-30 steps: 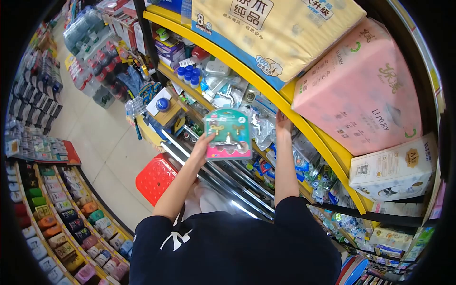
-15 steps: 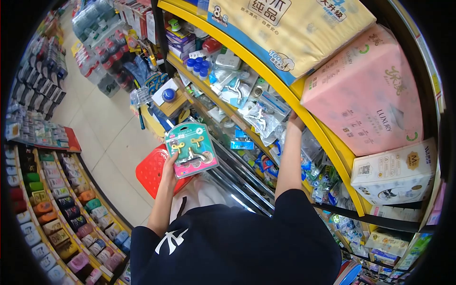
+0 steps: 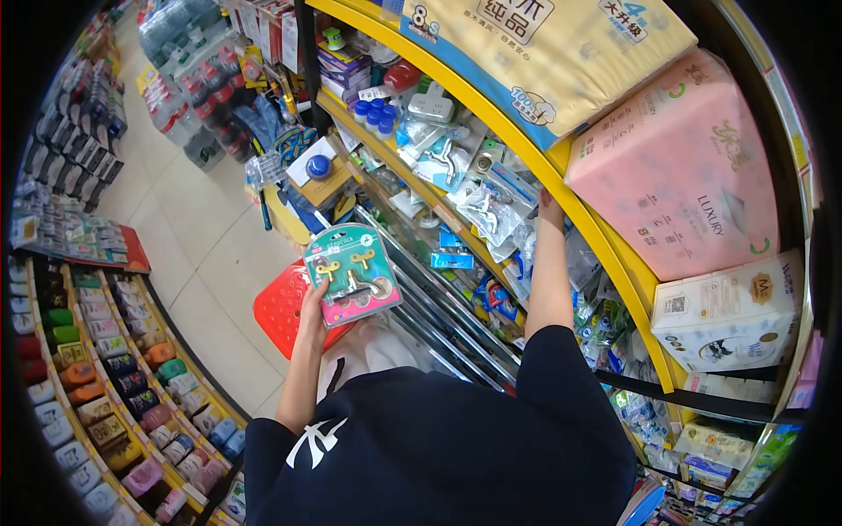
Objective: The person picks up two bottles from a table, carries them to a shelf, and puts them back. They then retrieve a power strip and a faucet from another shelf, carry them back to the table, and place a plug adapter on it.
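Note:
My left hand [image 3: 313,304] grips the lower left edge of a blister-packed faucet [image 3: 360,282], a teal and pink card with a chrome tap and two brass-coloured keys under clear plastic. My right arm reaches into the middle shelf. The right hand [image 3: 549,213] is by the yellow edge of the shelf above, its fingers largely hidden there. Beside it lie clear bags with white and chrome fittings [image 3: 488,215] and a bagged chrome tap [image 3: 449,165]. A small blue packet [image 3: 452,260] sits on the lower level.
The yellow upper shelf edge [image 3: 605,241] overhangs my right arm and carries large tissue packs [image 3: 675,167]. Long metal tubes [image 3: 443,311] stand between me and the shelves. A red perforated stool [image 3: 279,309] is beyond my left hand. Stocked shelves [image 3: 132,386] line the left.
My right hand has moved slightly farther in under the yellow shelf edge. The left hand still holds the packed faucet in nearly the same place. The view has shifted a little.

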A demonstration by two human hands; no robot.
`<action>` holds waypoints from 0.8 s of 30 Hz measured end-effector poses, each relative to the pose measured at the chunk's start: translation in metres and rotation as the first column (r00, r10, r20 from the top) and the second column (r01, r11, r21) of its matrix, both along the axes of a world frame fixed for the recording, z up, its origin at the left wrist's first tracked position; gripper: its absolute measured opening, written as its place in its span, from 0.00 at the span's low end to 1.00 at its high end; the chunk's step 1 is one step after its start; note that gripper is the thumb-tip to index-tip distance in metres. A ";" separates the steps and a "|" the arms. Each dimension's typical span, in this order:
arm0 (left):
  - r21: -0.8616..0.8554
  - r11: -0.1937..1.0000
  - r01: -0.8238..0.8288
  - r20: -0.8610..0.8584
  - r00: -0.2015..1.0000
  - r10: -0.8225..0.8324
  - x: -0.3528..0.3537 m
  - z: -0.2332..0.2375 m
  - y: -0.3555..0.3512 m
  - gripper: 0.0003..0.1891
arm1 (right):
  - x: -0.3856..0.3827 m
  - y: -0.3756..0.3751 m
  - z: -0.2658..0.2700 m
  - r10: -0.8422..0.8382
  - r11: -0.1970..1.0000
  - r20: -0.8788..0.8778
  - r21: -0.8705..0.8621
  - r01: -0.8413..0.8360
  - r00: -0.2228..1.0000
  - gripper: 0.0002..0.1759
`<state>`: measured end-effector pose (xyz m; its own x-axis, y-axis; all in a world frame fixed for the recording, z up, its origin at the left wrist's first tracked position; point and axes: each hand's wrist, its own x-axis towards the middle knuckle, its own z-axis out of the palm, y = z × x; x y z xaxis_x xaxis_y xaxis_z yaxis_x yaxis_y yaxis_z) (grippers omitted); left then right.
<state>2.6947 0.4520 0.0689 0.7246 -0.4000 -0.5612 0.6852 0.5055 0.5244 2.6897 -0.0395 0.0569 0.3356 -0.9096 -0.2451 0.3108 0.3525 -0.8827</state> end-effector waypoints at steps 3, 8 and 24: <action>-0.013 1.000 -0.001 0.009 1.000 0.001 -0.001 0.000 0.001 0.17 | -0.010 -0.014 -0.011 0.159 0.983 -0.130 0.108 -0.145 0.979 0.19; -0.005 1.000 0.013 0.012 1.000 -0.013 -0.002 -0.003 0.003 0.16 | -0.022 -0.027 -0.025 0.298 0.953 -0.109 0.095 -0.289 0.948 0.16; -0.005 0.980 -0.198 -0.021 0.980 0.198 -0.020 -0.023 0.042 0.17 | 0.160 0.076 -0.018 0.199 0.623 -0.738 -0.412 -0.665 0.644 0.33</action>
<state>2.6747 0.4935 0.0459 0.7782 -0.2539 -0.5744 0.5817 0.6362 0.5069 2.8500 0.0361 0.0391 0.7285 -0.6851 -0.0037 -0.3676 -0.3863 -0.8460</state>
